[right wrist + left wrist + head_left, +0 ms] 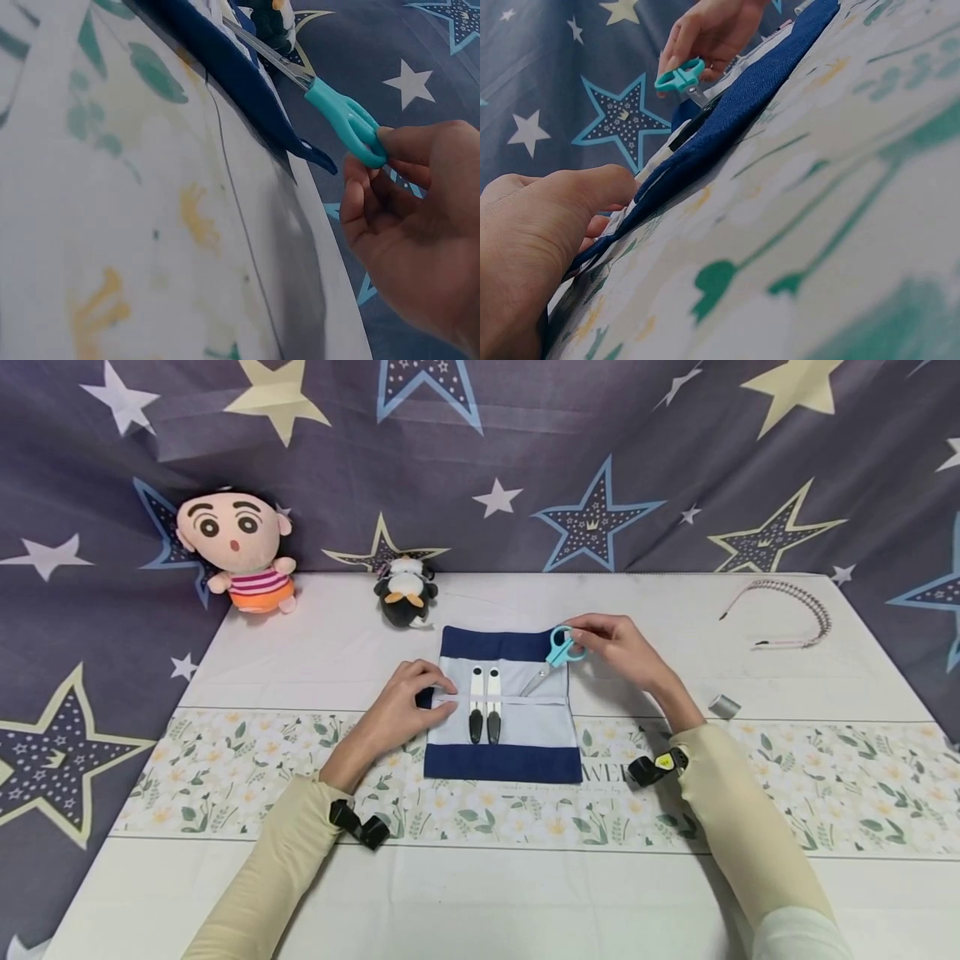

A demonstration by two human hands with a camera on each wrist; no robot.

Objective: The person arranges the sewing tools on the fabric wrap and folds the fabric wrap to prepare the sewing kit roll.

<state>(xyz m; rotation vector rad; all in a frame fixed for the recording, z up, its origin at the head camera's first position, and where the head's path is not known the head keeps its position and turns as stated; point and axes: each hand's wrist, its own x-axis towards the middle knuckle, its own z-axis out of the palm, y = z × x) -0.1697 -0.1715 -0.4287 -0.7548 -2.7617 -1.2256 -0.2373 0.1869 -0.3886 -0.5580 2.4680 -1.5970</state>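
In the head view a cloth roll (502,763), light blue with navy end bands, lies unfolded with a pale strap across its middle. My right hand (617,647) pinches the turquoise handle loops of a pair of scissors (561,647) above the roll's right half. The blades slant down to the left, tips right at the strap. At the left edge my left hand (405,703) grips the cloth by the strap's end, thumb and forefinger over it; its other fingers are partly hidden. Two slim white tools (484,689) with black ends lie side by side under the strap.
A grey thread spool (724,707) lies right of my right forearm. Farther back are a beaded headband (806,602), a penguin plush (406,592) and a doll plush (238,552). A floral runner (262,777) crosses the white table, and a starry curtain hangs behind.
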